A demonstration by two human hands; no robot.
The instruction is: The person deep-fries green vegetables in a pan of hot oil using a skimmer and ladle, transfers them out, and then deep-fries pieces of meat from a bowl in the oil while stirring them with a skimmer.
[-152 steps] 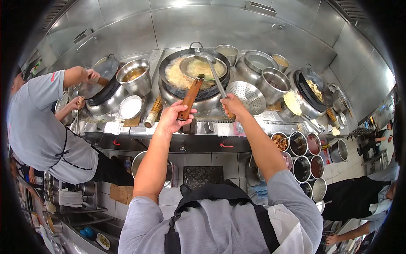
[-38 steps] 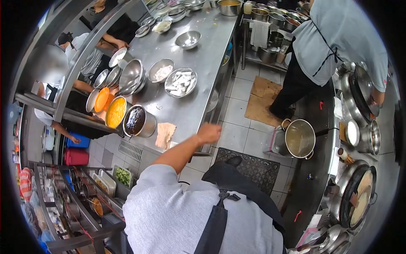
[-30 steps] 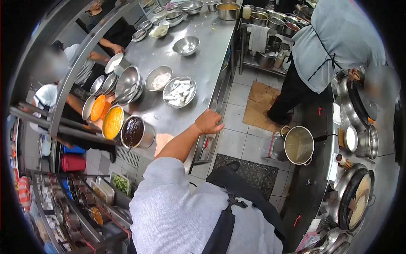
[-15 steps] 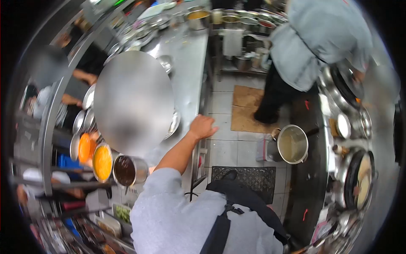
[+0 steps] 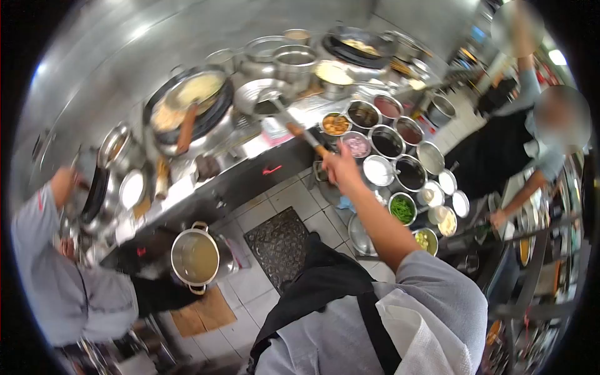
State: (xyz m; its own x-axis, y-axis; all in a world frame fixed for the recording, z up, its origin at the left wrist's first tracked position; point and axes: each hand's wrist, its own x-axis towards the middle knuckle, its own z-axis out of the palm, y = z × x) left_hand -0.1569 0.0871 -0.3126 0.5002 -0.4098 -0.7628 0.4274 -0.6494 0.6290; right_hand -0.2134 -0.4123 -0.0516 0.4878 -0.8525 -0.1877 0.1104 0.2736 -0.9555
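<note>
My right hand (image 5: 342, 170) reaches forward with its fingers closed at the end of a long wooden-handled wok utensil (image 5: 304, 135). One finger sticks up beside the handle. The utensil's metal end rests in a wide steel wok (image 5: 247, 94) at the stove; I cannot tell whether it is a ladle or a spatula. Just right of my hand stand containers of chopped purple-pink onion (image 5: 356, 145), brown fried pieces (image 5: 335, 124) and white powder or salt (image 5: 378, 170). My left hand is out of view.
A round pan with pale food (image 5: 187, 100) sits on the stove. On the floor stands a large pot of cloudy liquid (image 5: 195, 256), near a black mat (image 5: 278, 247). A co-worker (image 5: 94, 294) works at far left; another person (image 5: 494, 150) is at right.
My view has turned right, from the steel counter to the stove and ingredient containers. My left hand has left the view. My right hand has come in, at the utensil's handle.
</note>
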